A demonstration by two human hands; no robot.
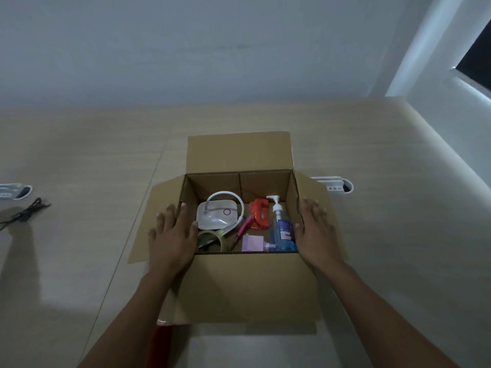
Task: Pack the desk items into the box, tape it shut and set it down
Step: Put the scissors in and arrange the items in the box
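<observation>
Cardboard box (247, 285) sits open on the desk (79, 160), items inside. The left hand (172, 240) and right hand (316, 235) lie spread flat on its side flaps. The tape roll (211, 239) inside risks being sealed in.

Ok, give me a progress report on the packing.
Done: the box holds a white lamp, red stapler, blue pump bottle, purple item and a tape roll. In hand: left hand and right hand lie flat on the side flaps, all flaps open. Left: a black cable sits on the desk; closing, taping, setting down.
</observation>
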